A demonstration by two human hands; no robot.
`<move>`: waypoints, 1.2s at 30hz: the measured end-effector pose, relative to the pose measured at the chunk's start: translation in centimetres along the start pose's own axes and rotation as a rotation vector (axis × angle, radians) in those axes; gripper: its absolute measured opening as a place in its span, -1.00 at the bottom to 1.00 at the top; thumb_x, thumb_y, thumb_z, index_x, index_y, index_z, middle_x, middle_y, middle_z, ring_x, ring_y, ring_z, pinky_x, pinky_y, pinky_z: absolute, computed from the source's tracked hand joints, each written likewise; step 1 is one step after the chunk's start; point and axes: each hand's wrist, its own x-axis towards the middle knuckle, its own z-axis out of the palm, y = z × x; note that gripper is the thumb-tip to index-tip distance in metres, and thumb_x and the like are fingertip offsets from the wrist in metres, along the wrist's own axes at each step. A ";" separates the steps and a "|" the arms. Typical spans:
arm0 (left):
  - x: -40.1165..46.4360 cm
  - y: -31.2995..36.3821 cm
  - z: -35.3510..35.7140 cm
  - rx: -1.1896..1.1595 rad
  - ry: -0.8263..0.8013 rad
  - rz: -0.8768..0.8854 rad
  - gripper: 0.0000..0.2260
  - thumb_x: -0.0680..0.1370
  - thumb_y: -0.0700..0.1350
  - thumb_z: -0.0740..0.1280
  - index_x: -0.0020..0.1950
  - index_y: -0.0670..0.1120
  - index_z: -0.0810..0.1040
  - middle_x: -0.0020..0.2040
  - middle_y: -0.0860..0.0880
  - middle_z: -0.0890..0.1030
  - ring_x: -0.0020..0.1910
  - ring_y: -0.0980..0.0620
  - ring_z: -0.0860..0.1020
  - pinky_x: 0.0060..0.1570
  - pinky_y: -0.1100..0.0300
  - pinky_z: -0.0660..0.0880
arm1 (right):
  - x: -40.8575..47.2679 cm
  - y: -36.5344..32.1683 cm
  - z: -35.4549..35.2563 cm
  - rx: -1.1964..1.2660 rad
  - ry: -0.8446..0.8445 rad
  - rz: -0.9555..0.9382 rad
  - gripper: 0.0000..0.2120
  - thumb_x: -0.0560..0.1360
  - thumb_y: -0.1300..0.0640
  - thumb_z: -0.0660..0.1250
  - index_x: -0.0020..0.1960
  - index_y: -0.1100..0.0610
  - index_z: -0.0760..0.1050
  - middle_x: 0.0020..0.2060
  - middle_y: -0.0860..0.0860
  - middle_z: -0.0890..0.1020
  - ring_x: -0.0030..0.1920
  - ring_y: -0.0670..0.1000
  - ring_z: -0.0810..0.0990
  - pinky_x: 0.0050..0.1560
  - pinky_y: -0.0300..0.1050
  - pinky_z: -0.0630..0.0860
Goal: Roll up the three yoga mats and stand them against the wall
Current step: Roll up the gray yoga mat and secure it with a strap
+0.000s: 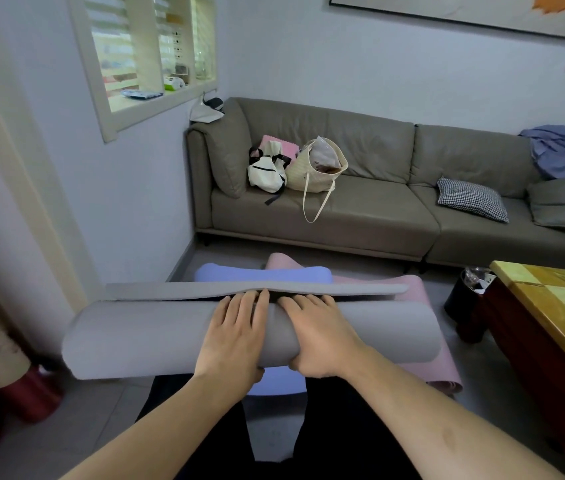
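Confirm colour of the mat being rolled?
Grey yoga mat, under both hands; clearest in the head view.

Nothing legible anywhere: the items on the window ledge (156,88) in the upper left (possibly packaging) are too blurred to read.

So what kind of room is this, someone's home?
Most likely a home living room: a grey sofa with bags and a checked cushion, a wooden table, and yoga mats on the tiled floor.
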 end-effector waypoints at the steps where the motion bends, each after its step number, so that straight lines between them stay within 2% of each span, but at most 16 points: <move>1: 0.1 0.0 0.0 -0.001 -0.001 0.004 0.08 0.12 0.08 0.59 0.54 -0.18 0.19 0.39 -0.14 0.43 0.35 -0.17 0.45 0.47 -0.10 0.34 | 0.0 0.0 -0.1 0.008 -0.007 0.002 -0.15 0.22 -0.11 0.54 0.43 -0.03 0.29 0.27 -0.07 0.52 0.27 0.06 0.50 0.38 0.07 0.37; 3: 0.3 -0.1 -0.2 -0.010 -0.019 0.011 -0.08 0.07 0.04 0.58 0.35 -0.13 0.28 0.23 -0.11 0.50 0.18 -0.16 0.51 0.32 -0.09 0.44 | -0.4 -0.4 0.0 0.008 0.016 0.010 -0.09 0.23 -0.10 0.55 0.49 0.01 0.27 0.32 -0.03 0.48 0.30 0.08 0.47 0.43 0.06 0.35; 5: 0.5 -0.4 -0.7 -0.021 -0.060 0.023 -0.20 0.09 0.02 0.56 0.25 -0.10 0.33 0.16 -0.07 0.50 0.12 -0.14 0.51 0.25 -0.06 0.45 | -1.6 -1.2 0.5 0.006 0.113 0.013 -0.04 0.24 -0.06 0.57 0.54 0.08 0.25 0.36 0.04 0.41 0.31 0.13 0.45 0.48 0.05 0.34; 7: 0.8 -0.7 -1.1 -0.029 -0.062 0.036 -0.30 0.16 0.02 0.52 0.23 -0.07 0.38 0.17 -0.03 0.47 0.16 -0.11 0.49 0.27 -0.01 0.40 | -3.3 -1.8 1.4 -0.001 0.198 0.020 -0.01 0.26 -0.05 0.60 0.56 0.15 0.23 0.40 0.09 0.35 0.38 0.18 0.42 0.53 0.06 0.30; 10: 1.0 -0.9 -1.5 -0.062 -0.099 0.041 -0.35 0.20 0.03 0.49 0.22 -0.04 0.35 0.18 0.01 0.45 0.17 -0.08 0.47 0.25 0.02 0.36 | -4.7 -2.2 2.8 -0.100 0.183 0.051 0.19 0.19 -0.07 0.69 0.62 0.23 0.16 0.52 0.20 0.28 0.54 0.28 0.28 0.61 0.21 0.20; 12: 1.2 -0.7 -1.8 -0.075 -0.127 0.052 -0.35 0.22 0.04 0.50 0.23 -0.03 0.33 0.19 0.02 0.45 0.19 -0.07 0.47 0.27 0.01 0.34 | -4.5 -2.3 3.2 -0.150 0.174 0.076 0.21 0.14 -0.02 0.73 0.61 0.25 0.18 0.50 0.24 0.31 0.51 0.33 0.32 0.58 0.25 0.25; 17: 0.7 -0.7 -1.5 -0.126 -0.069 0.051 -0.32 0.22 0.04 0.51 0.30 -0.06 0.41 0.24 0.00 0.48 0.25 -0.09 0.48 0.37 0.04 0.34 | -2.4 -1.6 2.1 -0.189 0.159 0.052 -0.12 0.21 0.13 0.61 0.44 0.19 0.30 0.25 0.17 0.44 0.24 0.24 0.44 0.37 0.18 0.38; 20: -0.1 -0.1 -0.5 -0.019 -0.045 0.045 -0.02 0.11 0.14 0.63 0.44 -0.18 0.42 0.31 -0.14 0.47 0.31 -0.20 0.48 0.44 -0.10 0.36 | -1.7 -0.9 1.9 -0.141 0.129 0.036 -0.13 0.20 0.11 0.57 0.43 0.14 0.29 0.23 0.08 0.47 0.23 0.17 0.47 0.33 0.13 0.37; 22: -0.4 0.2 -0.2 0.065 -0.056 0.028 0.09 0.06 0.15 0.68 0.47 -0.22 0.37 0.31 -0.20 0.45 0.28 -0.25 0.46 0.41 -0.15 0.35 | -1.6 -0.8 1.9 -0.118 0.110 0.021 -0.13 0.21 0.08 0.56 0.45 0.11 0.28 0.25 0.05 0.48 0.26 0.15 0.47 0.36 0.10 0.35; 25: -0.3 0.4 -0.4 0.097 -0.047 0.012 -0.06 0.15 0.00 0.64 0.45 -0.19 0.35 0.29 -0.17 0.44 0.25 -0.23 0.44 0.38 -0.13 0.35 | -1.7 -0.4 1.1 -0.018 0.077 0.006 -0.13 0.28 -0.02 0.54 0.51 0.06 0.26 0.33 0.00 0.42 0.35 0.10 0.38 0.47 0.04 0.25; 27: -0.1 0.5 -0.8 0.097 -0.071 0.010 -0.14 0.21 -0.04 0.58 0.44 -0.17 0.31 0.30 -0.15 0.41 0.27 -0.22 0.41 0.39 -0.12 0.32 | -1.4 0.0 -0.2 0.322 0.042 0.110 -0.20 0.36 -0.07 0.51 0.52 -0.04 0.28 0.37 -0.10 0.40 0.42 -0.01 0.33 0.53 -0.02 0.20; 29: 0.0 0.7 -1.0 0.106 -0.091 0.011 -0.15 0.23 -0.04 0.57 0.44 -0.17 0.28 0.32 -0.15 0.38 0.28 -0.22 0.39 0.39 -0.12 0.29 | -0.6 0.6 -1.5 0.666 0.137 0.278 -0.35 0.46 -0.04 0.49 0.49 -0.06 0.36 0.35 -0.16 0.44 0.43 -0.08 0.39 0.53 0.00 0.31; 31: 0.1 0.8 -0.9 0.113 -0.083 0.012 -0.16 0.24 -0.05 0.56 0.43 -0.17 0.28 0.31 -0.15 0.37 0.28 -0.22 0.38 0.39 -0.13 0.28 | 0.7 1.3 -2.2 0.636 0.210 0.372 -0.43 0.54 0.05 0.47 0.50 -0.03 0.40 0.37 -0.15 0.44 0.43 -0.06 0.41 0.51 0.05 0.34; 33: 0.0 0.8 -0.8 0.102 -0.064 0.013 -0.17 0.22 -0.06 0.56 0.42 -0.17 0.30 0.30 -0.16 0.38 0.27 -0.22 0.38 0.39 -0.13 0.29 | 1.8 1.5 -2.4 0.537 0.122 0.372 -0.46 0.58 0.05 0.45 0.52 -0.06 0.41 0.45 -0.14 0.46 0.47 0.00 0.41 0.52 0.05 0.32; 34: 0.0 0.8 -0.7 0.096 -0.051 0.014 -0.18 0.22 -0.07 0.55 0.41 -0.17 0.30 0.29 -0.16 0.39 0.26 -0.23 0.38 0.38 -0.13 0.30 | 2.3 1.6 -2.3 0.547 0.061 0.376 -0.53 0.60 0.05 0.42 0.48 -0.09 0.47 0.44 -0.15 0.51 0.45 -0.01 0.45 0.50 0.01 0.35; 36: 0.1 0.8 -0.3 0.079 -0.025 0.011 -0.19 0.19 -0.10 0.53 0.39 -0.18 0.32 0.27 -0.17 0.40 0.23 -0.23 0.39 0.35 -0.12 0.32 | 3.1 1.6 -2.1 0.596 0.010 0.397 -0.74 0.63 0.07 0.38 0.30 -0.10 0.63 0.28 -0.17 0.65 0.31 -0.06 0.57 0.35 -0.09 0.47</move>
